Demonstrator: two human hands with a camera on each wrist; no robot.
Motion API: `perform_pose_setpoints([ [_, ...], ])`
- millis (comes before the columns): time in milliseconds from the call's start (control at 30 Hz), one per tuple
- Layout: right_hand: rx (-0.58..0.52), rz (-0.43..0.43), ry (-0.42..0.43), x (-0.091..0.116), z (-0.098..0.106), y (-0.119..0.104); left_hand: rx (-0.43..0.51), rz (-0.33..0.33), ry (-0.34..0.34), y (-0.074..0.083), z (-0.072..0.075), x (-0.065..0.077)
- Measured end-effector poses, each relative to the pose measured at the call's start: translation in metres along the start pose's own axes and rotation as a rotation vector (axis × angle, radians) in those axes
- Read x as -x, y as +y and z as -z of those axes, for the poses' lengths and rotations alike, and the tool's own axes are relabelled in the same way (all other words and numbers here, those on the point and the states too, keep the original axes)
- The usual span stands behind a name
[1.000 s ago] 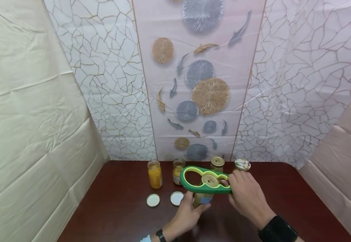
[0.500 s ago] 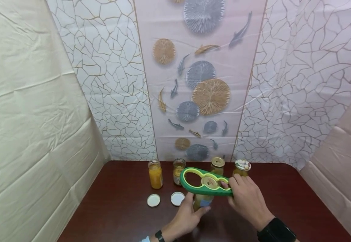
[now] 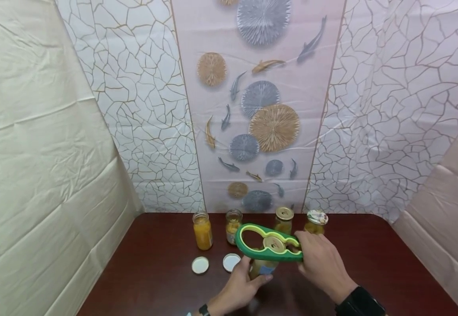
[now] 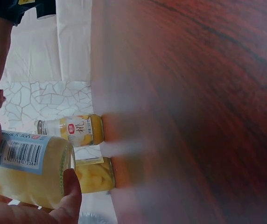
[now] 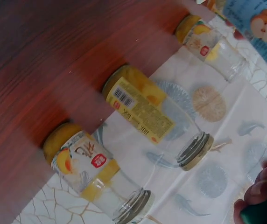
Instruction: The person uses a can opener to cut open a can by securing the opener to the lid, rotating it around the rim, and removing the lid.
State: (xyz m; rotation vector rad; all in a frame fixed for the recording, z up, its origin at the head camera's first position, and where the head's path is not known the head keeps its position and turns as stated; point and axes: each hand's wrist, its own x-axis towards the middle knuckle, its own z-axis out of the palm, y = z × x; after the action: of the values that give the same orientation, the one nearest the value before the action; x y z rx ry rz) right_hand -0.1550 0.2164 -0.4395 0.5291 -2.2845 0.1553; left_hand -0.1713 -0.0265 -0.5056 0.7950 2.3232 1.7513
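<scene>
The glass jar [image 3: 266, 268] with a blue label is in the person's left hand [image 3: 238, 283], in front of the body and near the middle of the table; the left fingers curl round its side, and in the left wrist view one reaches the edge of its base. Its gold lid [image 3: 274, 245] sits within the middle opening of a green jar opener [image 3: 270, 255], whose narrower end is in the right hand [image 3: 321, 261], the fingers wrapped round it. Just left of the left hand lie two loose lids, a cream lid [image 3: 200, 265] and a white lid [image 3: 230, 262], the latter partly hidden by that hand. Behind them stand an open orange-filled jar [image 3: 203, 232] and an open yellow-filled jar [image 3: 232, 229], whose lower right the opener's wide end overlaps. Beyond the opener stands a gold-lidded jar [image 3: 283, 224], its lower part screened from the head view; right of it, a white-lidded jar [image 3: 315, 226] is partly covered by the right hand. All four stand upright along the back of the dark red table [image 3: 153, 263], before a patterned backdrop [image 3: 260, 127].
</scene>
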Motion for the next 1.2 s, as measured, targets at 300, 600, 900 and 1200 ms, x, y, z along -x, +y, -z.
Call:
perform_pose_setpoints([
  [300, 0.025, 0.034, -0.001, 0.0, 0.003, 0.005, 0.038, -0.012, -0.081, 0.001, 0.003, 0.002],
  [600, -0.038, 0.121, 0.036, 0.005, 0.001, 0.017, 0.034, -0.05, -0.246, -0.005, 0.011, -0.003],
  [900, -0.112, 0.174, 0.017, 0.009, -0.005, 0.024, 0.108, -0.077, -0.372, -0.01, 0.012, -0.004],
  [1200, -0.135, 0.182, 0.012, 0.009, -0.005, 0.024, 0.164, -0.136, -0.39, -0.009, 0.009, -0.002],
])
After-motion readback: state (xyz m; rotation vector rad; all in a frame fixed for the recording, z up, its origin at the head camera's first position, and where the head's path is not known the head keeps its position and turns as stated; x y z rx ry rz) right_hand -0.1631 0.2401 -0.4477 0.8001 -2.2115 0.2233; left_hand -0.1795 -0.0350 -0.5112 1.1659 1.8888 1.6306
